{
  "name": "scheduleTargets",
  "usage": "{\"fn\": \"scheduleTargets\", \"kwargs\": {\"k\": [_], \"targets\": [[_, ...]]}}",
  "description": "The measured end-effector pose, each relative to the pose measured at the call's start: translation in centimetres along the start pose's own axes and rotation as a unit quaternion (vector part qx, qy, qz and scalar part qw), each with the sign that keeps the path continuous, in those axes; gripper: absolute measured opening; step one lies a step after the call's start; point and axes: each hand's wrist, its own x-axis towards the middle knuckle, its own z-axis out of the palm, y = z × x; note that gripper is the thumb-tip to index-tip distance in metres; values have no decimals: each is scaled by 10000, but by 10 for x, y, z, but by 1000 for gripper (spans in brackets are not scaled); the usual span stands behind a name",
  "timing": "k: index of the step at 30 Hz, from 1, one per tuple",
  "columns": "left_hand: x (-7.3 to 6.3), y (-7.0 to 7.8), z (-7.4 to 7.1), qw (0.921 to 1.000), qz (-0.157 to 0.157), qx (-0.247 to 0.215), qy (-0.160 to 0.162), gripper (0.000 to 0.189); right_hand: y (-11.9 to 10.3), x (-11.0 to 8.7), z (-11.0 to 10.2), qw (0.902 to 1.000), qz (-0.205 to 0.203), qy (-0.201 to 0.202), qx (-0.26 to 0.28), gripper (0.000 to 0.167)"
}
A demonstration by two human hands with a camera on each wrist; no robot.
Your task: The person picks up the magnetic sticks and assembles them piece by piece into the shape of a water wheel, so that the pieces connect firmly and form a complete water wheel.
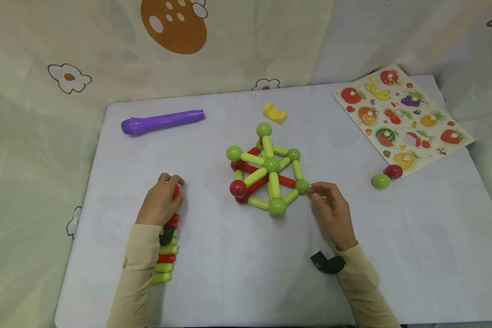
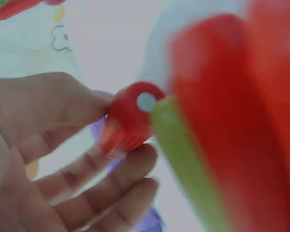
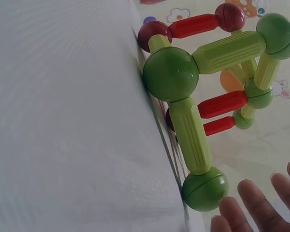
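Head view: left of the frame (image 1: 272, 165), left grip (image 1: 159, 202) pinches a rod (image 2: 128, 120); I'd leave its end (image 2: 146, 102) clear; right grip (image 1: 332, 214), parted, holds nothing.

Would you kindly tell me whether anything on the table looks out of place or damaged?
The fruit board looks askew: it lies slanted at the far right of the table, one tip seeming to overhang the edge. I see no damage.

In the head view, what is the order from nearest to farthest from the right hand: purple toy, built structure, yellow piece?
1. Built structure, just left of the right hand.
2. Yellow piece, beyond it.
3. Purple toy, back left.
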Motion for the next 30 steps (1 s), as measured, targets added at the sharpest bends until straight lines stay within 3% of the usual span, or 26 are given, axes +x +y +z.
{"fn": "scheduleTargets", "kwargs": {"k": [4, 7, 10, 13, 16, 17, 19, 21, 23, 25, 27, 28, 30], "targets": [[-14, 25, -14, 9948, 626, -237, 764, 30, -17, -3, 0, 9971, -562, 192, -482, 24], [-28, 59, -25, 9793, 1256, -1043, 1197, 35, -33, -8, 2, 9902, -1194, 147, -706, 24], [-40, 99, -21, 9450, 1867, -2346, 1305, 34, -52, -15, 11, 9780, -1948, -378, -645, 23], [-47, 136, -4, 8945, 2190, -3754, 1050, 32, -69, -21, 24, 9598, -2533, -1082, -538, 35], [-46, 161, 13, 8529, 2149, -4701, 731, 30, -78, -24, 33, 9532, -2701, -1248, -537, 38], [-44, 167, 17, 8424, 2092, -4922, 666, 30, -79, -24, 35, 9543, -2697, -1172, -539, 38], [-39, 173, 23, 8304, 1920, -5203, 545, 29, -78, -22, 35, 9592, -2582, -1001, -578, 37], [-35, 176, 28, 8260, 1805, -5320, 449, 29, -75, -19, 34, 9626, -2503, -872, -555, 36], [-32, 177, 30, 8353, 1811, -5167, 506, 30, -71, -16, 31, 9644, -2434, -846, -587, 36], [-29, 177, 32, 8622, 2007, -4562, 909, 29, -67, -10, 25, 9674, -2305, -756, -733, 31], [-25, 173, 33, 8900, 2164, -3681, 1599, 27, -61, -1, 19, 9719, -2068, -533, -989, 28], [-23, 170, 33, 9007, 2174, -3183, 2002, 25, -59, 4, 15, 9738, -1887, -426, -1196, 28], [-18, 162, 32, 9140, 2076, -2334, 2590, 25, -52, 15, 9, 9753, -1482, -253, -1619, 31]]}}
